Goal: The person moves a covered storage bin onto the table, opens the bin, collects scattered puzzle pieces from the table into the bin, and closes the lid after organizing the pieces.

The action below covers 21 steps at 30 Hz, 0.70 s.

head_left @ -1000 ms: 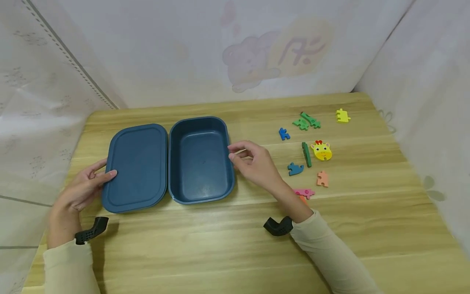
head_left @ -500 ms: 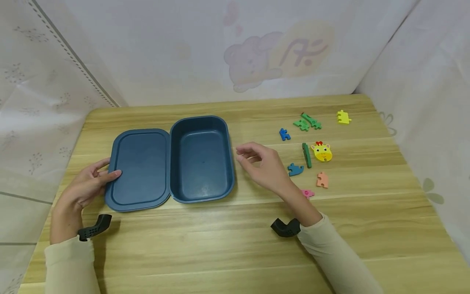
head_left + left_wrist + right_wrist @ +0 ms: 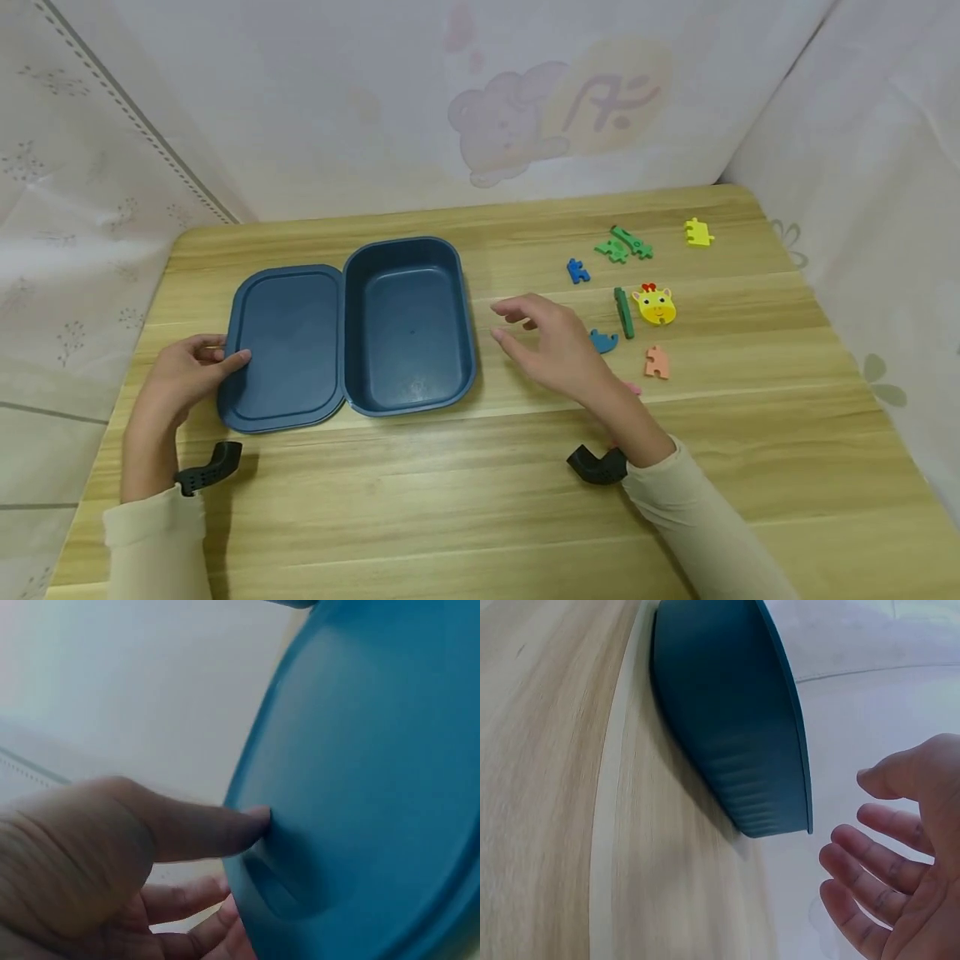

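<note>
A dark blue lid (image 3: 288, 346) lies face up on the left, its right edge against an open, rectangular dark blue box (image 3: 415, 346) with nothing inside. My left hand (image 3: 183, 371) pinches the lid's left edge. In the left wrist view its thumb (image 3: 251, 825) presses on the upper face near the rim, with the other fingers at the edge below. To the right of the box, my right hand (image 3: 551, 346) hovers with fingers relaxed and holds nothing. The right wrist view shows those fingers (image 3: 877, 874) apart from the box's outer wall (image 3: 727, 727).
Several puzzle pieces lie on the right of the wooden table (image 3: 420, 500): a yellow giraffe face (image 3: 656, 306), a dark green strip (image 3: 624, 313), an orange piece (image 3: 657, 362), a yellow piece (image 3: 697, 232). My right arm partly covers a pink piece (image 3: 634, 388). Fabric walls surround the table.
The lid has shifted slightly, its far edge coming nearer and its right side meeting the box's rim. My right hand has left the box's right rim, moved right, and spread its thumb from its fingers.
</note>
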{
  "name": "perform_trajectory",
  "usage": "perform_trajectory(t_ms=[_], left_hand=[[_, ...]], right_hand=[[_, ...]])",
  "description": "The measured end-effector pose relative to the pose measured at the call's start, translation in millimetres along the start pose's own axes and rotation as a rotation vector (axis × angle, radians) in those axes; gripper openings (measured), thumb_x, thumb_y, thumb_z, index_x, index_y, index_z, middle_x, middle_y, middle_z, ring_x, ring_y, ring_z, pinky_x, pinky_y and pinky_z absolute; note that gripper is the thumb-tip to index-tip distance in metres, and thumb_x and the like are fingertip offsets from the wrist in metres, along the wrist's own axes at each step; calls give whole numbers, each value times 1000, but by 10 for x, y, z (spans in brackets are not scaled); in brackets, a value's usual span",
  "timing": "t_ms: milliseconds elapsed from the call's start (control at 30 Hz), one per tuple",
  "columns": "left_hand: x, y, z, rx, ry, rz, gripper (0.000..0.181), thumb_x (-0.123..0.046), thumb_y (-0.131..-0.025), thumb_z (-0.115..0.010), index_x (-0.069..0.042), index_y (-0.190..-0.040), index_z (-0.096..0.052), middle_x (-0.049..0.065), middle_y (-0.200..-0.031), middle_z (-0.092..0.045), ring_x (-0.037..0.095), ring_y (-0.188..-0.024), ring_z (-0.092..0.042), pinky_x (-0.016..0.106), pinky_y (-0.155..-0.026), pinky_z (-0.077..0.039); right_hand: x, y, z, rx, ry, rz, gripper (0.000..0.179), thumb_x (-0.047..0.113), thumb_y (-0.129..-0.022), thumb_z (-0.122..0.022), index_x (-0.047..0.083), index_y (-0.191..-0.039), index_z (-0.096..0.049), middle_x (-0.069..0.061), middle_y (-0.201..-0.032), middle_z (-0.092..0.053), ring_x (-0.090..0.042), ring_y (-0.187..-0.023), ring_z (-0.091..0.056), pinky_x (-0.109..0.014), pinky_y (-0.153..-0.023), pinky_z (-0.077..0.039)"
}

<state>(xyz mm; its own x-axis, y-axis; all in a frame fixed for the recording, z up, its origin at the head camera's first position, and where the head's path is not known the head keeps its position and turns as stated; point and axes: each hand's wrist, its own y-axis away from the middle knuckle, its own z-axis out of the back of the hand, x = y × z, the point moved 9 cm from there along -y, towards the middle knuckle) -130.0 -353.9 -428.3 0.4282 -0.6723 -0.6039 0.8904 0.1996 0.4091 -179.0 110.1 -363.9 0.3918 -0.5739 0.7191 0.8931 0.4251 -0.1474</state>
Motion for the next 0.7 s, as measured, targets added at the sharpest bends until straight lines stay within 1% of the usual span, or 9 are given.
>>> perform_trajectory(t_ms=[67,133,200,300,400,467,567,633,700], left_hand=[[-25,9,3,-22,-60,6,76,-39,-107,-61,17,-153,-39,40,-141,-50,46,-115,-61,23,-74,-54],[-38,17,-1,-27,-82,5,74,-38,-106,-61,18,-151,-41,41,-140,-51,52,-122,-57,25,-77,-53],[-37,34,-3,-31,-91,-4,72,-36,-107,-62,18,-150,-43,40,-138,-54,52,-121,-58,24,-76,-53],[-29,52,19,-48,-101,-22,66,-31,-106,-63,18,-147,-46,39,-134,-57,50,-118,-60,18,-70,-48],[-37,52,29,-62,-117,-28,62,-28,-106,-63,17,-145,-48,39,-133,-59,49,-117,-61,20,-70,-48],[-47,45,26,-58,-120,-18,61,-28,-106,-62,17,-145,-47,40,-135,-57,51,-118,-59,28,-75,-51],[-92,52,20,-67,-130,-15,62,-27,-106,-62,17,-147,-44,42,-138,-53,55,-122,-55,47,-84,-56],[-161,64,19,-96,-146,-34,63,-27,-106,-61,16,-148,-43,43,-139,-52,57,-123,-54,60,-90,-53],[-278,81,31,-159,-160,-80,61,-28,-106,-61,16,-147,-46,43,-138,-53,58,-122,-55,65,-93,-51]], right_hand=[[-1,26,24,1,31,1,36,22,-101,-74,12,-136,-70,-10,-131,-74,-29,-116,-71,-47,-98,-61],[0,51,62,-1,58,6,38,24,-100,-75,13,-136,-70,-9,-131,-73,-30,-116,-71,-48,-98,-60],[17,66,109,-6,74,19,39,24,-100,-75,13,-136,-70,-9,-132,-72,-32,-116,-70,-50,-98,-60],[54,83,195,-17,88,47,40,24,-99,-76,12,-136,-69,-8,-133,-72,-31,-117,-69,-51,-98,-60],[68,105,292,-48,109,75,40,21,-97,-78,10,-135,-70,-9,-132,-72,-30,-117,-70,-52,-97,-60],[55,115,340,-65,127,90,40,20,-96,-79,10,-134,-70,-10,-132,-72,-31,-116,-70,-51,-96,-60],[32,117,374,-76,142,105,40,20,-96,-80,9,-132,-70,-10,-132,-72,-33,-114,-71,-50,-95,-60],[11,112,371,-72,146,110,39,20,-96,-80,8,-132,-71,-10,-132,-72,-34,-113,-71,-50,-95,-60],[-9,111,364,-68,146,109,38,19,-96,-79,7,-131,-71,-10,-131,-72,-34,-112,-71,-51,-94,-60]])
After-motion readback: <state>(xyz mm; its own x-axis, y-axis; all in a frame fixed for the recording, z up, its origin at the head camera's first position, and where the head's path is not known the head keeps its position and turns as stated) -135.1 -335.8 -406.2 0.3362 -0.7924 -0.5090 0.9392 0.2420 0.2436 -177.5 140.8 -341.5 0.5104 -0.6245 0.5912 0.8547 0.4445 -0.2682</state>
